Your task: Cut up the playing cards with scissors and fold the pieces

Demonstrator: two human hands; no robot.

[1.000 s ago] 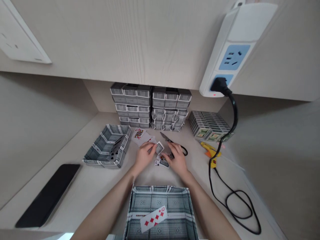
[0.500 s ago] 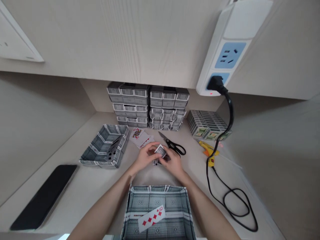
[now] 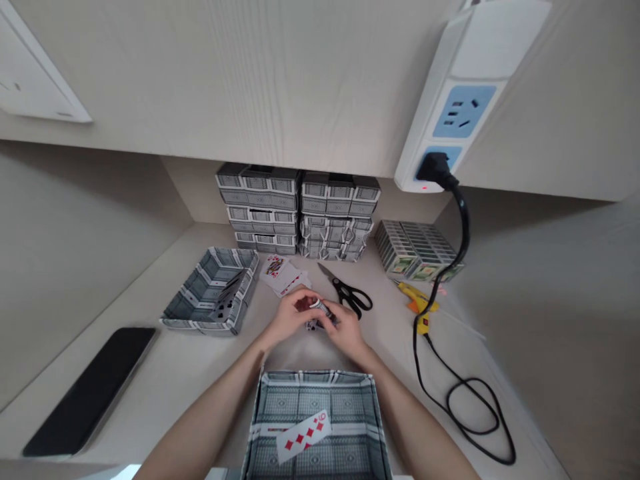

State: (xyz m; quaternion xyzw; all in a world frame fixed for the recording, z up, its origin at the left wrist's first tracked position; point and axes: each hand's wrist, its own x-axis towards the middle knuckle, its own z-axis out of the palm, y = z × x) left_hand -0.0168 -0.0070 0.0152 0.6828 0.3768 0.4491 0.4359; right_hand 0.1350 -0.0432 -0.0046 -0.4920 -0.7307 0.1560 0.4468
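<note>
My left hand [image 3: 293, 315] and my right hand [image 3: 347, 331] meet at the middle of the table, both closed on one playing card [image 3: 320, 305]. The card looks curled or folded between the fingertips, its patterned back partly visible. Beneath the fingers lies another card, a king [image 3: 311, 325], mostly hidden. Nearest my body, between the forearms, is an open box made of cards [image 3: 280, 381] with a cut diamond card [image 3: 304, 437] inside. Black-handled scissors [image 3: 353, 295] lie just beyond my right hand, and loose cards [image 3: 284, 275] are fanned beyond my left.
A second card box [image 3: 173, 324] holding spade cards sits at left, near a dark flat phone-like object [image 3: 93, 390]. Stacked card boxes [image 3: 263, 200] and card packs [image 3: 415, 250] line the back. A yellow glue gun [image 3: 423, 307] and black cable [image 3: 463, 233] occupy the right.
The card between my fingers has turned from showing its back nearly flat to a narrower, curled shape. Both hands stay in nearly the same place.
</note>
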